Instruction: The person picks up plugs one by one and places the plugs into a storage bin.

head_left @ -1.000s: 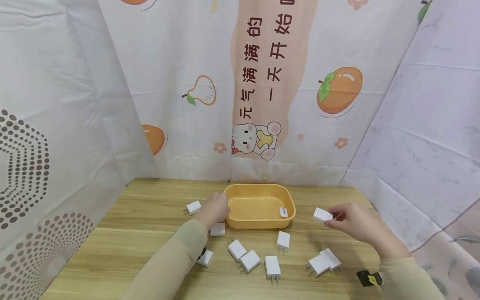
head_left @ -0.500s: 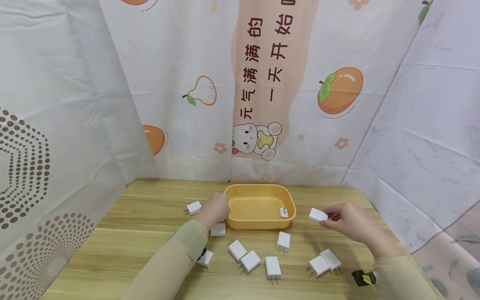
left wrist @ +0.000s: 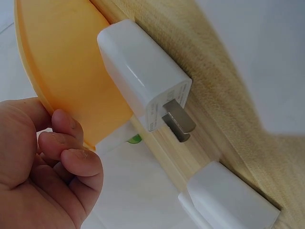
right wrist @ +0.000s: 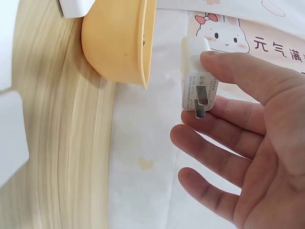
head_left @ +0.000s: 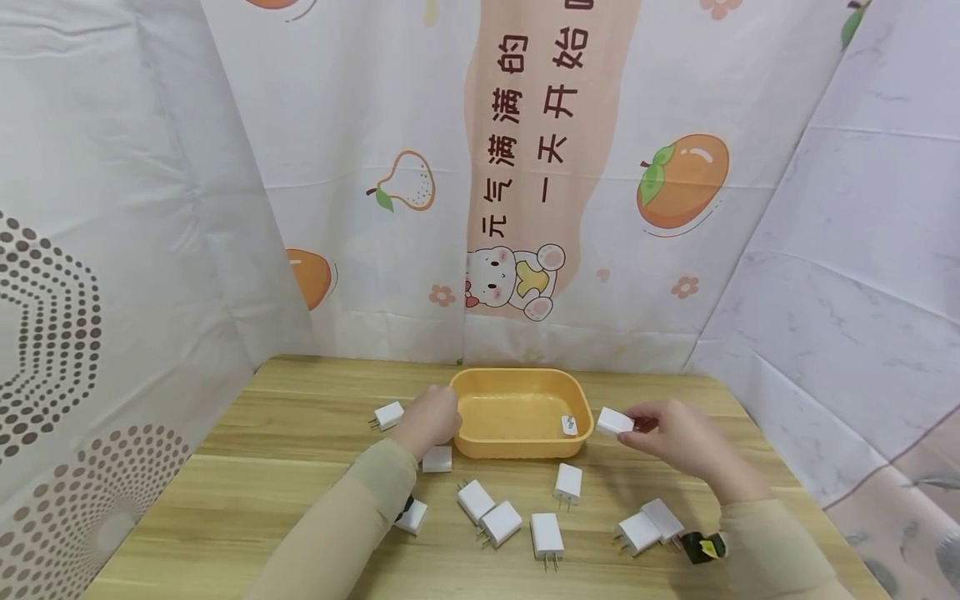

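With thumb and fingers, my right hand (head_left: 671, 435) pinches a white charger plug (head_left: 615, 422) in the air by the right end of an orange plastic basket (head_left: 517, 448). The right wrist view shows the metal prongs of that charger plug (right wrist: 193, 76) pointing back past my fingers. My left hand (head_left: 429, 415) grips the basket's left rim; in the left wrist view its curled fingers (left wrist: 71, 126) are round the basket edge (left wrist: 71, 62). Inside the basket, at its right end, lies one white charger plug (head_left: 569, 425).
Several white charger plugs lie on the wooden table (head_left: 285, 475): one (head_left: 388, 415) left of the basket, one (head_left: 437, 459) by my left wrist, one (head_left: 568, 482) in front of the basket, and a pair (head_left: 648, 527) at the right. Printed curtains (head_left: 375, 275) stand behind the table.
My right hand has moved left with the pinched charger plug, from over the table's right side to beside the basket. The left hand has stayed on the rim.
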{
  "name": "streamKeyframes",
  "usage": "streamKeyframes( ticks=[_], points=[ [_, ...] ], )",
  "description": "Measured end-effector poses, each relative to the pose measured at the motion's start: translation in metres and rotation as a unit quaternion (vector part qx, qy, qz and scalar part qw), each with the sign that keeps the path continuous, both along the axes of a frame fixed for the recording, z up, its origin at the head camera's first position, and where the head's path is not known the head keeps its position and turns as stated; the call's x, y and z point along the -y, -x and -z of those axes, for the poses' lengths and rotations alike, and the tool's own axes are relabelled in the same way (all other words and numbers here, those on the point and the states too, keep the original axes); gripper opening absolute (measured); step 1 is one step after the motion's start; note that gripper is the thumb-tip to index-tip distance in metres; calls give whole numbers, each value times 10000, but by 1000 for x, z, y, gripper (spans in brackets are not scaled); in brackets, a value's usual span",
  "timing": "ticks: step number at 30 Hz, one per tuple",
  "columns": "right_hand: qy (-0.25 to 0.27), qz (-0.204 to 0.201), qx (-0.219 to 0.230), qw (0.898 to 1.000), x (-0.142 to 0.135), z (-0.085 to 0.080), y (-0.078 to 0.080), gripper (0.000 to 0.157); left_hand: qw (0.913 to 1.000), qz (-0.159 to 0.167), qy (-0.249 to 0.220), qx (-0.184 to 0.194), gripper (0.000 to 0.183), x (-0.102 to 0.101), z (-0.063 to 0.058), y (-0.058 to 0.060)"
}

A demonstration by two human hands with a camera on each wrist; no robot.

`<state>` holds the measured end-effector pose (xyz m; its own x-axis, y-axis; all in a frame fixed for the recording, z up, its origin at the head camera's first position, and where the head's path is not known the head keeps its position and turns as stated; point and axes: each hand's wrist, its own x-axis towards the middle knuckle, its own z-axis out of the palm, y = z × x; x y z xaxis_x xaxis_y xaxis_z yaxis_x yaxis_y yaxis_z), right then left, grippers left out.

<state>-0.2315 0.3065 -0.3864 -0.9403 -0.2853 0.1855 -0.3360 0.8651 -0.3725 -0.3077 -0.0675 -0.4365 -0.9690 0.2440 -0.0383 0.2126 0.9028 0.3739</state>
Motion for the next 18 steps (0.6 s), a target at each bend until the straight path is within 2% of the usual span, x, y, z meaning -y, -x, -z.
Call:
streamKeyframes(
  ticks=[5, 11, 18],
  points=[
    [-21, 46, -73, 10000, 8, -1, 7, 34, 10000, -38, -32, 27, 13, 0, -1, -1],
    [65, -86, -189, 9998, 22, 0, 18, 25, 10000, -48, -36, 62, 16, 0, -2, -1],
    [102, -122, -174, 9997, 40, 0, 29, 30, 9999, -42, -28, 102, 13, 0, -1, -1]
  ],
)
